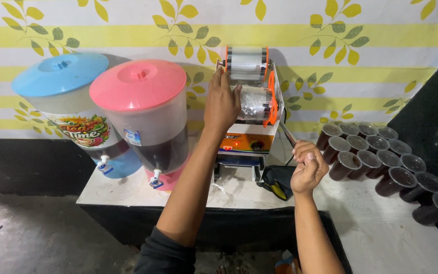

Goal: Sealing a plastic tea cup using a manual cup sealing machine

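A cup sealing machine (249,137) stands on the white counter (371,223), with two shiny film rolls (247,63) held by orange discs at its top. My left hand (222,104) reaches up against the left side of the rolls, fingers touching the lower roll's end. My right hand (307,167) is closed around the machine's metal lever handle (287,133) at the right side. The slot at the machine's base is partly hidden by my arm.
Two large drink dispensers stand at the left, one with a blue lid (59,73) and one with a pink lid (138,83). Several plastic cups of dark drink (376,162) line the counter at the right. A black and yellow object (278,182) lies beside the machine.
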